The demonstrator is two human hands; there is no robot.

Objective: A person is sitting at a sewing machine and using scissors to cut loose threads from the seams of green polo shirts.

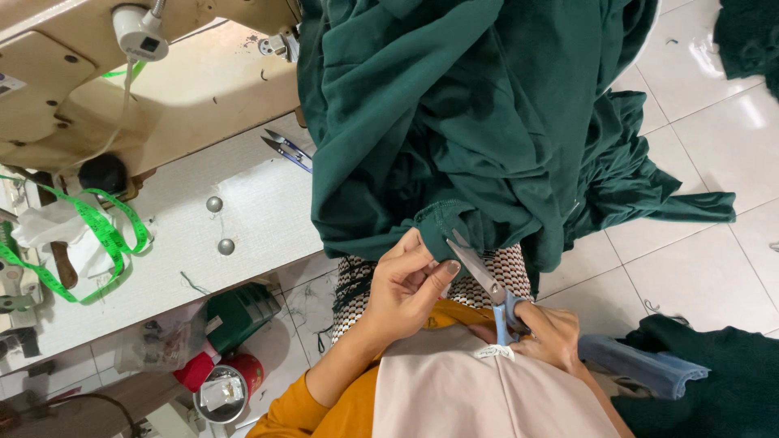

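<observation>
Hanging off the white sewing table point(243, 212), the dark green garment point(454, 122) had its hem pinched by the left hand point(410, 284); the right hand point(548, 332) gripped blue-handled scissors point(487, 284) there. A red tin point(231, 388) held scraps below.

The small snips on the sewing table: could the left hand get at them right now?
Probably not at once: the left hand is pinching the green fabric, and the snips lie apart, beside that bulky cloth.

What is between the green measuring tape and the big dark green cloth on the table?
In the head view, two round silver metal studs sit on the white tabletop between the bright green measuring tape and the big dark green cloth; small blue-handled thread snips lie farther back.
</observation>
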